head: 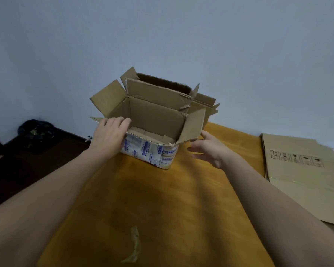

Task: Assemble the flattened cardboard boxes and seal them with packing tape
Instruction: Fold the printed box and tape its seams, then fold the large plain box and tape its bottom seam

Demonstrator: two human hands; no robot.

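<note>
Box: an open box (152, 120) stands upright at the far middle of the table (162, 199), its four top flaps raised and spread.
Inside: plain brown walls and the folded bottom flaps show.
Print: the near outer wall is white with blue writing under glossy tape, too small to read.
Condition: the flap edges are torn and ragged, most of all at the far right corner.
Left hand: the left hand (110, 135) lies on the box's near left corner, its fingers hooked over the rim into the opening.
Right hand: the right hand (208, 149) is spread wide just right of the box, one fingertip touching the underside of the right flap (193, 126).
Second box: a second box (162, 83), also open, stands touching behind the first.
Flattened cardboard: flattened cardboard (301, 176) lies at the right, printed with a row of handling symbols: up arrows, a glass, an umbrella.
Scrap: a crumpled brown strip (133, 245) lies on the near table.
Floor: a dark bin (36, 133) sits far left.
</note>
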